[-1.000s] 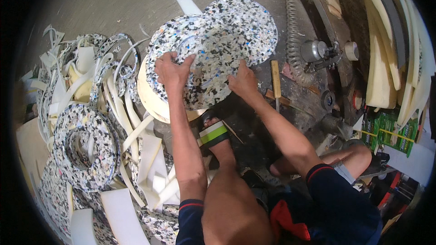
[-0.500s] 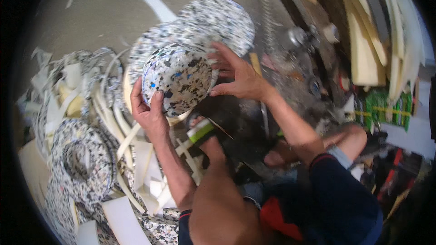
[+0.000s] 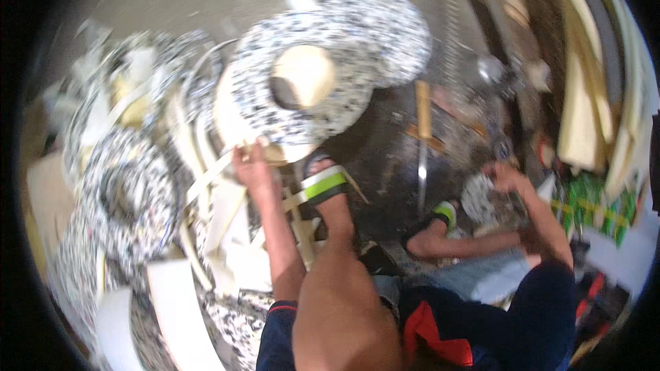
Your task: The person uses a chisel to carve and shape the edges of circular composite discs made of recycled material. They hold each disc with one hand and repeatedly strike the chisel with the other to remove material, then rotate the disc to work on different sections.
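Observation:
At the right, my right hand (image 3: pixel 507 178) has its fingers closed on the edge of a small round speckled foam disc (image 3: pixel 476 198), beside my bent leg. A speckled foam ring (image 3: pixel 268 38) lies ahead of me, its hole showing pale yellow material (image 3: pixel 306 72) underneath. My left hand (image 3: pixel 256 168) is at the ring's near left edge, fingertips against the rim; blur leaves their grip unclear. Behind the ring and partly beneath it lies another speckled foam round (image 3: pixel 392 34). A knife with a wooden handle (image 3: pixel 423 106) and a long blade rests on the ground between the ring and my right hand.
Foam strips and offcuts (image 3: pixel 227 233) pile up at the left, with another speckled ring (image 3: pixel 148 192) among them. Long cream foam pieces (image 3: pixel 584 110) stand at the far right above green packets (image 3: pixel 591 203). My sandalled foot (image 3: pixel 324 182) is close to the ring.
The small disc has gone from between both hands to the right, carried by my right hand. My left hand has let go of it and dropped to the ring's edge. The ring's hole now shows.

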Motion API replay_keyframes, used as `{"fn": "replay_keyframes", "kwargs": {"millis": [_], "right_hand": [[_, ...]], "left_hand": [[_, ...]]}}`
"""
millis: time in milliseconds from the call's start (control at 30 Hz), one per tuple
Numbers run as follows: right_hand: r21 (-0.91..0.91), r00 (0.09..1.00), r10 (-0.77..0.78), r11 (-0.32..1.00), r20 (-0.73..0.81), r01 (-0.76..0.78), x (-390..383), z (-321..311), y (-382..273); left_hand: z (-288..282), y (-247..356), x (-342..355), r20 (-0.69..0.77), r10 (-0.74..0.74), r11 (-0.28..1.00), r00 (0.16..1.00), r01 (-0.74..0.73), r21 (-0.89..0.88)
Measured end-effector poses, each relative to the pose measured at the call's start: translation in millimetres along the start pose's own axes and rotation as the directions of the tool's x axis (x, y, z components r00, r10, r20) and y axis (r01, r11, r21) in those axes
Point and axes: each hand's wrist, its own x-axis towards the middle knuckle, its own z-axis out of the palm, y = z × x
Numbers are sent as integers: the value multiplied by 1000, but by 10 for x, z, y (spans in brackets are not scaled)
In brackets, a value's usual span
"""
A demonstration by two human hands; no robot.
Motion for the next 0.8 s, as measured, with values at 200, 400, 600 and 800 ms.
{"fn": "replay_keyframes", "kwargs": {"millis": [200,400,600,800], "right_hand": [[-480,997,53,874,-48,-70,548,449,-257],[-50,790,-96,995,-605,83,1101,-296,-1409],[125,672,33,988,-739,88,1554,-569,-1818],[73,730,18,996,-684,43,1626,-596,-1739]], "left_hand": [[200,-83,88,120,-201,963,972,219,-157],[553,-10,195,138,-89,994,986,96,-43],[71,654,57,254,195,732,947,32,-681],[-2571,1537,320,-404,126,821,906,-324,-470]]}}
